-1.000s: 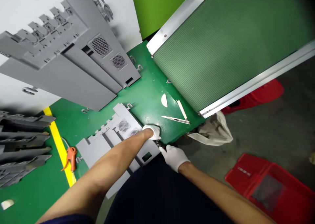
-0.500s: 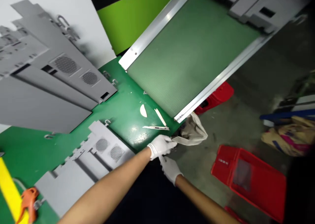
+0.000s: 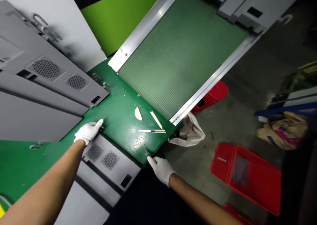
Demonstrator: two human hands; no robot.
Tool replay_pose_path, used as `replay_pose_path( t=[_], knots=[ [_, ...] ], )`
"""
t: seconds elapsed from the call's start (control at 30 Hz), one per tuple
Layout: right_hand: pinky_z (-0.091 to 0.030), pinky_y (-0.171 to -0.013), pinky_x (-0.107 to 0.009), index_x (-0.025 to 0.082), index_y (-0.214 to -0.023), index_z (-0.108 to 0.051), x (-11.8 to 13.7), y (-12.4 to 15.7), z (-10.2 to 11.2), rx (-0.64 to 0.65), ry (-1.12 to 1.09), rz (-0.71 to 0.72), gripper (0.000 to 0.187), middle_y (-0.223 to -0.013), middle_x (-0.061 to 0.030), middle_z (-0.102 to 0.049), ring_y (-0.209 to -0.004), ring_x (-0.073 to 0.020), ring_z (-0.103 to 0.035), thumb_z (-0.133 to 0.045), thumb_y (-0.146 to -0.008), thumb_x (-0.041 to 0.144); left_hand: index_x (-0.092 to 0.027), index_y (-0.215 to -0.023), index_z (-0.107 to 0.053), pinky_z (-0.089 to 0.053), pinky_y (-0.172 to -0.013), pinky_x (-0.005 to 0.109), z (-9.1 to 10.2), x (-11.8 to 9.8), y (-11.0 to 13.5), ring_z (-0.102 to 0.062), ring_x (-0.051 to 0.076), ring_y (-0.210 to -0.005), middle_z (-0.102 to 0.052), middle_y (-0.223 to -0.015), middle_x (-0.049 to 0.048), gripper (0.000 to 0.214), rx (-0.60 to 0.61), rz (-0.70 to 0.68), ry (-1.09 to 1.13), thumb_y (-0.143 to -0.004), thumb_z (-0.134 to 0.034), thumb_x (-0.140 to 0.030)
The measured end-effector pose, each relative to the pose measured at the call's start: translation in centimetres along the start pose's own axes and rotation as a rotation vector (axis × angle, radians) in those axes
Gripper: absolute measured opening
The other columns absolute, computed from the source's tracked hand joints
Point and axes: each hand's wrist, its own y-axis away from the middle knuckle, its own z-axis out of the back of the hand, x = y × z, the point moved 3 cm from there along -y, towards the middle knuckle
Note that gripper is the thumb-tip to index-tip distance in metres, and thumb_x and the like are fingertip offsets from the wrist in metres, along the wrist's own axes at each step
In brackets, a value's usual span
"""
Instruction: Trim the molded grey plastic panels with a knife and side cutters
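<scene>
My left hand, in a white glove, is closed at the far corner of a grey plastic panel with two round-holed grilles. Its fingertips are partly hidden there. My right hand, also gloved in white, is closed in front of the bench's near edge, right of the panel. From its fingertips sticks a small, thin, pointed tool, blurred, its handle hidden in the glove. Beyond it on the green bench top lie a pen-like white cutter, a flat white strip and a white half-round piece.
A green ribbed conveyor belt with metal rails carries a grey housing at its far end. Larger grey panels stand at left. An open pale bag hangs below the belt's corner. Red bins stand on the floor.
My left hand has moved left from beside the bag to the grey panel's corner. My right hand has shifted slightly left, tool tip now showing. The panel has moved right and nearer the bench edge.
</scene>
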Motion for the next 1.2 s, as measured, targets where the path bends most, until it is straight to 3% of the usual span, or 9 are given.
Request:
replay_pose_path(
  t=[0.07,0.17,0.33,0.47,0.63,0.9,1.2],
  knots=[
    [-0.043,-0.072,-0.031,0.023,-0.079,-0.066,2.2,-1.1,-0.2,0.033,0.042,0.053,0.064,-0.083,-0.0075,-0.074,-0.082,-0.0226,-0.068,-0.027,-0.097,0.071,-0.028,-0.094,-0.077,-0.048,-0.086,0.033,-1.1,0.2,0.5,-0.066,0.026,-0.098,-0.077,-0.105,0.0035,0.073,0.14,-0.078,0.107,-0.083,-0.032,-0.085],
    [-0.046,-0.081,-0.035,0.021,-0.086,-0.07,5.9,-3.1,-1.6,0.083,0.154,0.134,0.068,-0.095,-0.0129,-0.076,-0.092,-0.0273,-0.069,-0.024,-0.097,0.07,-0.03,-0.087,-0.078,-0.048,-0.082,0.029,-2.5,-0.9,2.2,-0.066,0.023,-0.093,-0.077,-0.096,0.001,0.071,0.223,-0.211,0.187,-0.08,-0.036,-0.087],
    [-0.048,-0.09,-0.04,0.018,-0.102,-0.072,11.8,-6.0,-5.2,0.154,0.247,0.2,0.077,-0.108,-0.0184,-0.075,-0.104,-0.0307,-0.069,-0.017,-0.097,0.071,-0.025,-0.087,-0.078,-0.048,-0.073,0.026,-3.2,-0.8,2.6,-0.063,0.018,-0.077,-0.074,-0.083,0.0019,0.073,0.25,-0.247,0.233,-0.079,-0.038,-0.087],
    [-0.049,-0.09,-0.042,0.015,-0.105,-0.071,14.7,-7.5,-6.9,0.145,0.287,0.168,0.079,-0.11,-0.0209,-0.074,-0.104,-0.0329,-0.069,-0.017,-0.096,0.071,-0.022,-0.088,-0.078,-0.047,-0.068,0.026,-3.4,0.0,2.3,-0.059,0.016,-0.07,-0.072,-0.078,0.002,0.073,0.282,-0.264,0.265,-0.08,-0.041,-0.085],
    [-0.05,-0.087,-0.043,0.013,-0.107,-0.071,15.8,-8.6,-7.5,0.113,0.327,0.121,0.079,-0.11,-0.0215,-0.074,-0.102,-0.0339,-0.07,-0.015,-0.097,0.068,-0.019,-0.09,-0.077,-0.047,-0.068,0.026,-3.7,0.2,1.9,-0.057,0.015,-0.067,-0.074,-0.081,0.0036,0.071,0.308,-0.299,0.314,-0.079,-0.047,-0.082],
    [-0.048,-0.087,-0.038,0.016,-0.105,-0.071,15.1,-8.2,-8.1,0.078,0.345,0.142,0.077,-0.11,-0.0188,-0.074,-0.101,-0.0303,-0.069,-0.015,-0.097,0.068,-0.018,-0.085,-0.076,-0.047,-0.067,0.027,-3.4,0.1,1.8,-0.059,0.016,-0.068,-0.074,-0.079,0.0049,0.071,0.302,-0.297,0.29,-0.079,-0.046,-0.083],
    [-0.047,-0.086,-0.036,0.011,-0.109,-0.068,16.8,-9.0,-8.1,0.114,0.337,0.129,0.081,-0.108,-0.0208,-0.073,-0.102,-0.0289,-0.068,-0.011,-0.098,0.068,-0.021,-0.088,-0.075,-0.046,-0.069,0.025,-3.4,-0.2,2.1,-0.06,0.015,-0.072,-0.075,-0.085,0.0027,0.064,0.326,-0.362,0.308,-0.083,-0.048,-0.078]
  ],
)
